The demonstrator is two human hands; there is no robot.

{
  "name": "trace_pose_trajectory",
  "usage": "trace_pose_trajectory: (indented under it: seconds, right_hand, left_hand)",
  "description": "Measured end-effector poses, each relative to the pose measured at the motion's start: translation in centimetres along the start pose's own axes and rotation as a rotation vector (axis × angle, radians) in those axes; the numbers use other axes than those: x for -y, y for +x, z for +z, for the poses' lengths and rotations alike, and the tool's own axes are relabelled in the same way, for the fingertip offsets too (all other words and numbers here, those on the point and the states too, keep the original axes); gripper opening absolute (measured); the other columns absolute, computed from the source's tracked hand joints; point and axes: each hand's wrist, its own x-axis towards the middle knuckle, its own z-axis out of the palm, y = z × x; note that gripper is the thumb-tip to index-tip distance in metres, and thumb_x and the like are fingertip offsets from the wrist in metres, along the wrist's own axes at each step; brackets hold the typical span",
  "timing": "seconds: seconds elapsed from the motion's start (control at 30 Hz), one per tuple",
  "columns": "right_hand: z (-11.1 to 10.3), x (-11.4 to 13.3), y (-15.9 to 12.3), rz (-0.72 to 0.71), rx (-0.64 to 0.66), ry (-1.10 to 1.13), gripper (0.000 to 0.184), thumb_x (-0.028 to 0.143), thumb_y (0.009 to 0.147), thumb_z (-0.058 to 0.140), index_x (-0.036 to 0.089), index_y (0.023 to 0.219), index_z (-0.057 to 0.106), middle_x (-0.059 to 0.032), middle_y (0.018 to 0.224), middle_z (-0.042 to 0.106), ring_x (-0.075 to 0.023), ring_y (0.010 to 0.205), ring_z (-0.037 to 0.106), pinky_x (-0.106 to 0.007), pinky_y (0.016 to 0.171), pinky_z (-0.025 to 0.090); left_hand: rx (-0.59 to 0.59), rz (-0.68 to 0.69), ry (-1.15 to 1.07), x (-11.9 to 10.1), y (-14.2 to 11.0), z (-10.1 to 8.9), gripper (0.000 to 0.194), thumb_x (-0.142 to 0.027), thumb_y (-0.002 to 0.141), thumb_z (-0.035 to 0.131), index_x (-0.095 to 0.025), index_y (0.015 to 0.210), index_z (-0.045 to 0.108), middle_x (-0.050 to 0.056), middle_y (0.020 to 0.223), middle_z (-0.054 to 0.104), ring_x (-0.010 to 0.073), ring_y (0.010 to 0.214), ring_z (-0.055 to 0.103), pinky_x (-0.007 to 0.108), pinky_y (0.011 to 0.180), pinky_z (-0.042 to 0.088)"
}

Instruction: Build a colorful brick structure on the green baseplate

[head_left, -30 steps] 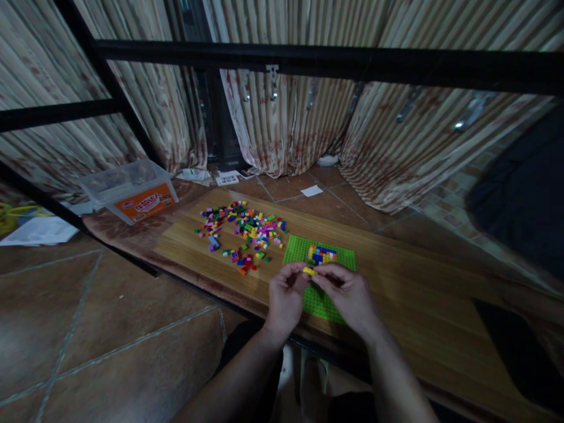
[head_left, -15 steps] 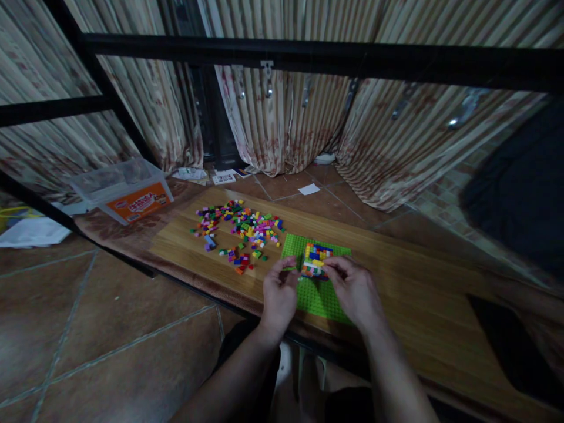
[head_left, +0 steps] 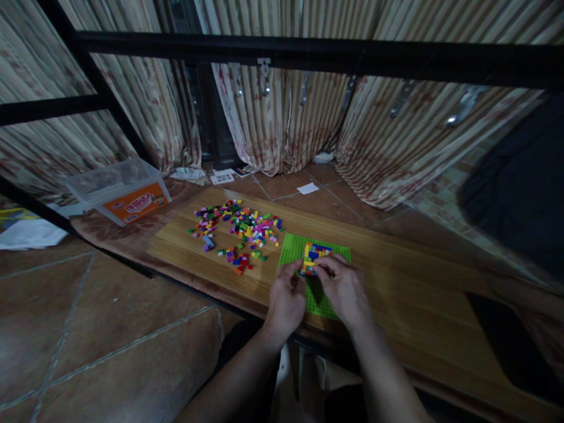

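A green studded baseplate [head_left: 325,306] lies on the wooden board in front of me. On it sits a small block of coloured toy bricks [head_left: 316,251], with yellow, blue, red and orange showing. My right hand [head_left: 346,289] pinches a yellow brick [head_left: 309,263] at the block's near side. Thumb and fingers of my left hand [head_left: 286,296] are drawn together at the block's near left corner; whatever is between them is hidden. Both hands cover part of the baseplate.
Many loose bricks [head_left: 247,226] are spread over the left of the wooden board [head_left: 405,282]. A clear plastic box [head_left: 117,188] with an orange label stands beyond. A dark flat object [head_left: 506,338] lies at right. Black metal bars [head_left: 282,50] cross in front of curtains.
My right hand has moved a little left along the brick block, and the yellow brick with it. My left hand has come closer to the block, its fingers drawn together.
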Motion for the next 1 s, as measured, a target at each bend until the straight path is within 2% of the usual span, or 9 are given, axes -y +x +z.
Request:
trace_pose_trajectory:
  seconds: [0.37,0.57,0.73,0.87,1.0]
  right_hand:
    - [-0.4,0.8,0.0,0.097,-0.014,0.053,0.014,0.029,0.084,0.057,0.022,0.081,0.069,-0.0022,0.082,0.065,-0.0181,0.073,0.060,-0.030,0.068,0.046]
    - [0.0,0.7,0.1,0.098,-0.061,0.072,0.016,0.030,0.083,0.057,0.023,0.075,0.069,-0.0017,0.079,0.064,-0.0173,0.070,0.059,-0.029,0.067,0.045]
    - [0.2,0.6,0.2,0.114,-0.047,0.084,0.015,0.027,0.083,0.057,0.024,0.075,0.070,-0.0011,0.080,0.064,-0.0176,0.073,0.059,-0.029,0.069,0.044]
    - [0.3,0.5,0.2,0.112,-0.046,0.088,0.017,0.026,0.082,0.056,0.024,0.073,0.070,-0.0014,0.080,0.065,-0.0178,0.073,0.059,-0.029,0.069,0.044]
    - [0.4,0.6,0.3,0.094,-0.060,0.065,0.017,0.026,0.082,0.057,0.024,0.071,0.069,-0.0019,0.080,0.065,-0.0180,0.073,0.059,-0.030,0.070,0.044]
  left_hand:
    - [0.038,0.014,0.067,-0.3,-0.2,0.0,0.043,-0.012,0.082,0.051,-0.019,0.123,0.059,0.008,0.118,0.061,0.0189,0.106,0.059,0.033,0.096,0.045]
    - [0.056,0.020,0.079,-0.7,-0.3,-0.1,0.041,-0.012,0.081,0.052,-0.020,0.121,0.060,0.008,0.120,0.060,0.0202,0.110,0.057,0.035,0.099,0.044]
    - [0.065,0.033,0.102,-1.1,-0.4,-0.2,0.046,-0.013,0.082,0.051,-0.018,0.128,0.055,0.009,0.120,0.059,0.0197,0.107,0.058,0.035,0.097,0.045]
    - [0.077,0.085,0.135,-1.1,-0.6,-0.2,0.050,-0.012,0.083,0.049,-0.023,0.133,0.051,0.009,0.126,0.055,0.0205,0.111,0.056,0.036,0.099,0.045]
    - [0.089,0.141,0.260,-0.9,-0.9,-0.2,0.054,-0.010,0.085,0.043,-0.026,0.136,0.048,0.008,0.129,0.053,0.0218,0.115,0.055,0.037,0.101,0.044]
